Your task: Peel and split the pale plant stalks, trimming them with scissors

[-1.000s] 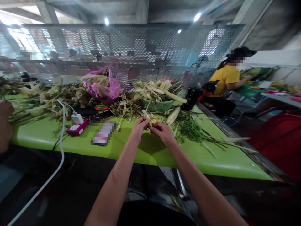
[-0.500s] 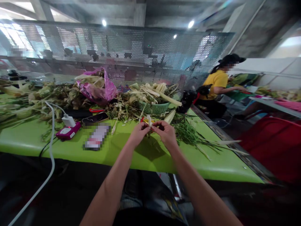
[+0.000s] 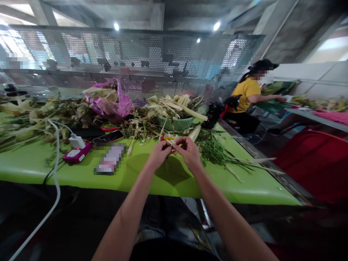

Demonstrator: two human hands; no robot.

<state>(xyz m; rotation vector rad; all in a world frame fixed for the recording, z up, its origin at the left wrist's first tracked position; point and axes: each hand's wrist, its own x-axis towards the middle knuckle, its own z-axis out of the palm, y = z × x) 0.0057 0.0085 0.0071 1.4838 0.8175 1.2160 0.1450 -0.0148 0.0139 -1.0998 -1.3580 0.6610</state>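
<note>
My left hand and my right hand meet above the green table, fingers pinched together on a small pale strip of leaf. Just behind the hands lie red-handled scissors and yellow strips. A green basket heaped with pale husks stands beyond them. Loose green stalks lie to the right of my right hand.
A pink plastic bag of husks, a pile of dry leaves, two phones, a pink power block with a white cable sit on the left. A person in a yellow shirt works at the far right.
The camera has shifted slightly. My hands stay together on the strip, working it a little closer to the scissors; the strip stands lower between my fingers than before.
</note>
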